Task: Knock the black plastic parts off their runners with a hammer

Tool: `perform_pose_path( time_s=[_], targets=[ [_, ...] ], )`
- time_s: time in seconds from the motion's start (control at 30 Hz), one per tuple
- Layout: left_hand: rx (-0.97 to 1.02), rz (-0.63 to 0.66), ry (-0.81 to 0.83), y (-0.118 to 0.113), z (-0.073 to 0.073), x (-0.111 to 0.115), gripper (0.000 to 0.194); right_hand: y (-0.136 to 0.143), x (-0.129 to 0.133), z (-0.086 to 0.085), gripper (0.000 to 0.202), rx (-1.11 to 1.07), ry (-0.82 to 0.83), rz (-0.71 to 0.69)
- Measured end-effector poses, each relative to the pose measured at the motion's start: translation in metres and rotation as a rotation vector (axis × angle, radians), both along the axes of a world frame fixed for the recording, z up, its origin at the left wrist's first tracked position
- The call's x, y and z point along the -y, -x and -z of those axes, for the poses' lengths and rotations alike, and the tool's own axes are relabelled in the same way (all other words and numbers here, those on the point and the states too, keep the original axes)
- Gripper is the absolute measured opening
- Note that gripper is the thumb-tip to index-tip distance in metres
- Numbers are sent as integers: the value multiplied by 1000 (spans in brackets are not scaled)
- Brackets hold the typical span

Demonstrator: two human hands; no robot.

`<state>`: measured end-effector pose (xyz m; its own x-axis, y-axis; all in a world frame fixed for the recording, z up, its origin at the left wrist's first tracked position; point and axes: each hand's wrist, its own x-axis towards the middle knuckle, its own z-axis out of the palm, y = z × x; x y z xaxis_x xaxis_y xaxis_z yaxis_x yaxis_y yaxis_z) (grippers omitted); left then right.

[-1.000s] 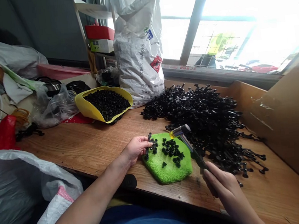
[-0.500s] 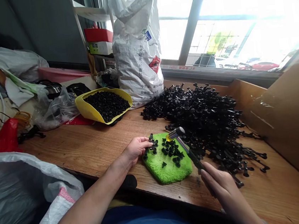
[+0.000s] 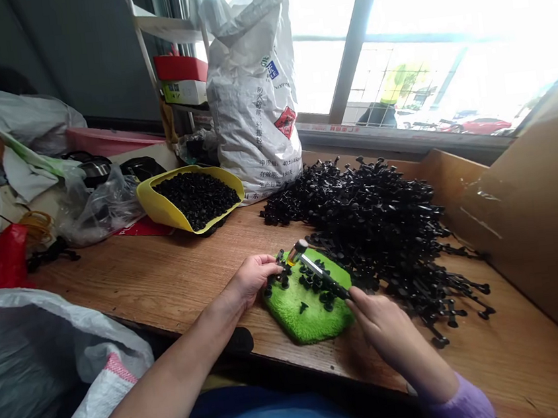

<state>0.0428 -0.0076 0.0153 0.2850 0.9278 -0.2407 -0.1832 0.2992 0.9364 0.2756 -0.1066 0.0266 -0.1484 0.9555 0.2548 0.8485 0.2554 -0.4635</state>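
A hammer point(image 3: 324, 276) is close by a black piece point(image 3: 284, 279).
The left hand point(image 3: 254, 279) pinches the piece at the left side of the green cloth point(image 3: 296, 323). The right hand's point(image 3: 377, 315) fingers wrap the hammer's handle. Small black bits point(image 3: 327, 300) lie on the cloth, near a big black pile point(image 3: 380, 218).

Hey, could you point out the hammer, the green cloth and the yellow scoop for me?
Hammer point(image 3: 314, 267): head view, on its metal shaft.
Green cloth point(image 3: 311, 322): head view, on its bare near part.
Yellow scoop point(image 3: 160, 207): head view, on its outer wall.
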Motion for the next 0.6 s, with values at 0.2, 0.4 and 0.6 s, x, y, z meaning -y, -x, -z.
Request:
perform_pose_path(
  time_s=[0.2,0.4,0.6],
  targets=[
    [-41,19,1,0,-2,-2,12,3,-2,-7,25,25,-11,21],
    [-102,29,12,3,-4,-4,13,3,-2,-12,24,56,20,28],
    [-170,33,-22,-2,-2,-1,11,0,-6,-7,24,36,63,65]
  ],
)
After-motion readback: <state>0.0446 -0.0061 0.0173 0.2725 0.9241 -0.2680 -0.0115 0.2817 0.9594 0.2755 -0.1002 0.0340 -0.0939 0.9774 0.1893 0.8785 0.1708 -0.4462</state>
